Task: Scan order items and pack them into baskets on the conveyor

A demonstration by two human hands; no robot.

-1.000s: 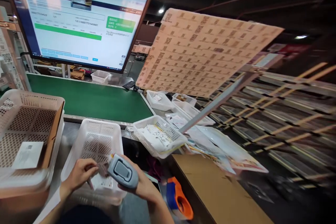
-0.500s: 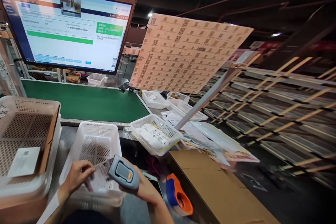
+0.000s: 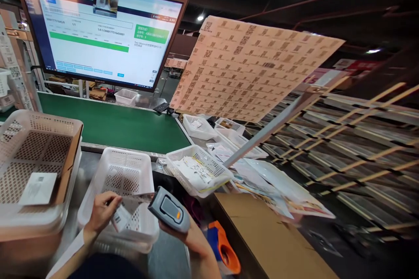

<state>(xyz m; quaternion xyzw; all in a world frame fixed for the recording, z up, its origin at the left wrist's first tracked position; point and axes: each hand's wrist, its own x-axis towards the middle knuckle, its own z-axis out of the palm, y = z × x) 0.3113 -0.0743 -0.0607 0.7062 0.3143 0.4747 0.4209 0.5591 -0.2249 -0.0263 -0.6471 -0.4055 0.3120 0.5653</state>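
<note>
Head view: left hand (image 3: pixel 102 213) pinches a labelled packet (image 3: pixel 121 218) over the white basket (image 3: pixel 127 154); right hand (image 3: pixel 193 234) wrapped round the grey scanner (image 3: pixel 169 210). Green panel (image 3: pixel 151 33) on the monitor (image 3: pixel 98 62) suggests one scan registered; packet not yet set down.

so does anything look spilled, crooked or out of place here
Nothing I can see looks spilled or damaged, but the loose pile of sheets on the right, beside the basket of white papers, looks untidy: its layers overlap at uneven angles.

Grey scanner (image 3: pixel 170 210), tilted, small labelled packet (image 3: pixel 121 218)
</note>
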